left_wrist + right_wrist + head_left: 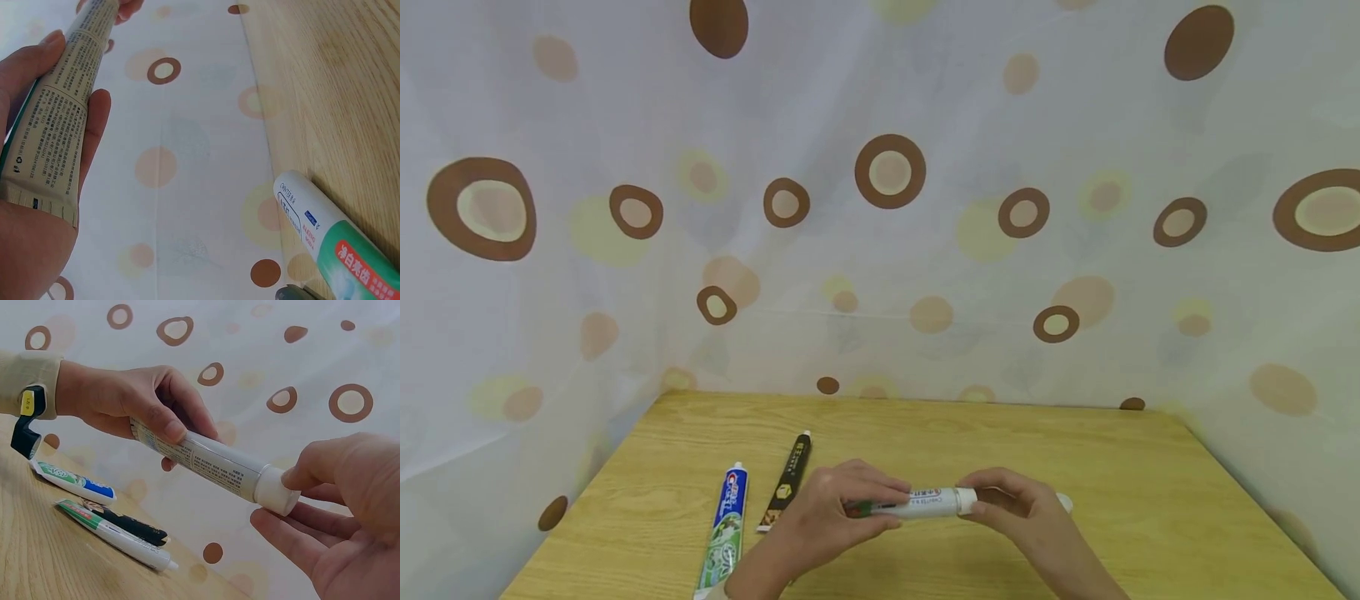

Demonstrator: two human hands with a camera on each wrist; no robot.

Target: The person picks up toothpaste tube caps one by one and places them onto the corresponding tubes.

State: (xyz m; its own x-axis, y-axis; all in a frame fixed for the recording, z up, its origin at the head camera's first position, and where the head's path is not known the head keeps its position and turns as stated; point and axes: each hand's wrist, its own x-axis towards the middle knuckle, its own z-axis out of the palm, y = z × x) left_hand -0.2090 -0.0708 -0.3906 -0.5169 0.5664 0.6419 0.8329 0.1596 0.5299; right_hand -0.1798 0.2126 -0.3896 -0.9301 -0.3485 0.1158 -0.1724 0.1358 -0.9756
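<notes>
Head: held tube [928, 503] gripped round its body by left hand [838, 510], its white cap [967, 501] pinched by right hand [1018, 507]; blue-green tube [726, 525] and black tube [788, 482] seen left of held tube, on wooden table [1112, 467]

Left wrist: held tube's printed side shown, green-white tube [340, 240] seen lower right of it

Right wrist: cap seen on held tube's end, three other tubes below it

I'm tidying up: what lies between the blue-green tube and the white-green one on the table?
The black tube lies between them, in the right wrist view.
</notes>
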